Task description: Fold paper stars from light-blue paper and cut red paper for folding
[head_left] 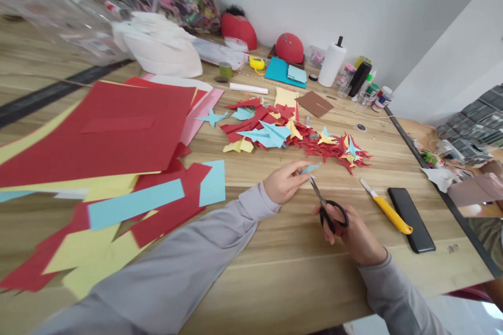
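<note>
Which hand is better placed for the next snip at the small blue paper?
Right, I'd judge: the right hand holds the scissors, their blades pointing toward the small blue paper, which the left hand pinches.

Bright, cool daylight fills the view, washing the pale painted wall [298, 5] and glaring off the white floor [428, 314] at lower right. Shadows are soft; the wide lens stretches the edges, and the clear plastic bottles [84, 26] look smeared.
</note>
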Demonstrator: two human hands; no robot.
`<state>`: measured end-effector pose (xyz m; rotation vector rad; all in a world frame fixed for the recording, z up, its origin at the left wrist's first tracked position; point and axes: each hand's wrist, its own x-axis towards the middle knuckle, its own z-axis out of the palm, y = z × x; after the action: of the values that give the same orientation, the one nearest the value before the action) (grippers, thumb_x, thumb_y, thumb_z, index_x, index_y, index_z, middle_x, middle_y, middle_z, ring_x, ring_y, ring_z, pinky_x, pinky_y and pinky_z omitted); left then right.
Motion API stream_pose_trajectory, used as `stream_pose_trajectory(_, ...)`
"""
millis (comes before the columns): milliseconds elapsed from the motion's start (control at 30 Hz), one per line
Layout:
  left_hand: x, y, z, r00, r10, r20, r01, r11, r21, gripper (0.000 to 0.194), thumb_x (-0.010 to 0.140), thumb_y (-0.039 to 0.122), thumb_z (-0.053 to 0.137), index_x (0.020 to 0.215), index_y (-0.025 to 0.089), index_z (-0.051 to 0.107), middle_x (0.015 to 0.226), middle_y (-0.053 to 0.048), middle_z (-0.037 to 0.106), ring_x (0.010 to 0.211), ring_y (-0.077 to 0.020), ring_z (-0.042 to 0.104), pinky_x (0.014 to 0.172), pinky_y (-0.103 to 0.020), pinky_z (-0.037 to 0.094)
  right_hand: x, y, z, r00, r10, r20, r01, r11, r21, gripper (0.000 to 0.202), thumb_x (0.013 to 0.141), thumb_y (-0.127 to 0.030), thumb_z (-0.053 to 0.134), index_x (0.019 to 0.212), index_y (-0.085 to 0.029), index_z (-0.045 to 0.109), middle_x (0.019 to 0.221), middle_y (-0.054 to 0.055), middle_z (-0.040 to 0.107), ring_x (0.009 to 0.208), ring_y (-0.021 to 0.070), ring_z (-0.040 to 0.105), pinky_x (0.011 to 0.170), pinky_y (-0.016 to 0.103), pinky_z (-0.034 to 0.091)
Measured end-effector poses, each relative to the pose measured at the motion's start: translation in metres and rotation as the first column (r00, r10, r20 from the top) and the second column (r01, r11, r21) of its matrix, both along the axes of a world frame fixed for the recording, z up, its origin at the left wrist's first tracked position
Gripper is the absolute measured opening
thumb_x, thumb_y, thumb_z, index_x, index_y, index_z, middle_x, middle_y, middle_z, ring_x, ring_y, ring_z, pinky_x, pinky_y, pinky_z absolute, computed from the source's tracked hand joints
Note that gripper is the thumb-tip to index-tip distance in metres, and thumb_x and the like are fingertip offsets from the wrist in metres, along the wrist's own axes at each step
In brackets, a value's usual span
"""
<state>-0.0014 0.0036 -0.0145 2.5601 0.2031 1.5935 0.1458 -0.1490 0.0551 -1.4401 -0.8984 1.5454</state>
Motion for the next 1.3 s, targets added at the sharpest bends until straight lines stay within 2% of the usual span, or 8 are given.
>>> stream_pose_trajectory(467,-0.0012,0.0006,-0.0014,1.0,-0.021,0.0,0.021,0.999,-0.033,0.026,0.087,0.009,0.045,0.106,0.013,0.062,0.113,-0.017,0.058,0.084,-0.0129,0.058,0.07,-0.026,0.053,0.0009,-0.0015,-0.0028,1.0,-0.01,-0.029,0.011,1.0,0.018,0.048,0.08,-0.055,0.057,0.093,-0.01,0.065,0.042,-0.004,0.048,0.042,0.009,0.039,0.048,0.024,0.024)
stream_pose_trajectory(800,-0.0024,-0.0005,-0.0006,0.999,-0.053,0.008,0.054,0.998,-0.043,0.029,0.087,0.008,0.046,0.111,0.015,0.06,0.116,-0.017,0.057,0.089,-0.0138,0.059,0.073,-0.026,0.054,0.0032,-0.0033,-0.0071,0.988,0.038,-0.153,-0.033,0.999,0.039,0.048,0.082,-0.057,0.05,0.091,-0.012,0.063,0.041,-0.003,0.048,0.041,0.0104,0.041,0.048,0.025,0.028)
stream_pose_trajectory(1300,-0.0043,-0.0019,-0.0008,1.0,-0.028,-0.008,0.027,0.998,-0.058,0.029,0.088,0.01,0.045,0.112,0.016,0.061,0.117,-0.015,0.058,0.09,-0.0132,0.059,0.074,-0.026,0.054,0.0019,-0.004,-0.0054,0.992,0.019,-0.121,-0.013,0.999,0.053,0.047,0.081,-0.057,0.053,0.091,-0.012,0.064,0.042,-0.003,0.049,0.042,0.01,0.04,0.049,0.025,0.028)
